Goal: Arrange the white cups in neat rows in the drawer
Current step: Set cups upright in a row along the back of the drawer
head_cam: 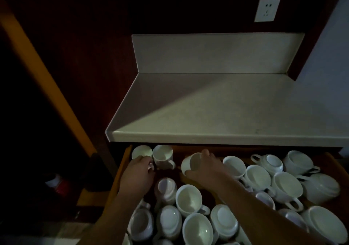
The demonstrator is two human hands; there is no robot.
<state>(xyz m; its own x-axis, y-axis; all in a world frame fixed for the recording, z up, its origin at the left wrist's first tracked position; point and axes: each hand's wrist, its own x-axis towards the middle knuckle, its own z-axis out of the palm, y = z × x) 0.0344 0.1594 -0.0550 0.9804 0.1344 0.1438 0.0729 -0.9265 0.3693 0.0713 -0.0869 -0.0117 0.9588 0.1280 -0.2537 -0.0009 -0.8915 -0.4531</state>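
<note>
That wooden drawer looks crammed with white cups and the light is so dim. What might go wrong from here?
The small white ceramic cup gripped tilted in the right hand may knock the white mug beside the gap when set down. The right forearm hangs low over the jumbled white cups, some upside down and touching, so a brush might chip them. Dim light makes spacing hard to judge.

Beneath a pale countertop (207, 109), an open wooden drawer (123, 162). Packed with white cups (188, 199), some mouth-up, some bottom-up. At back left, two upright, side by side.
</note>
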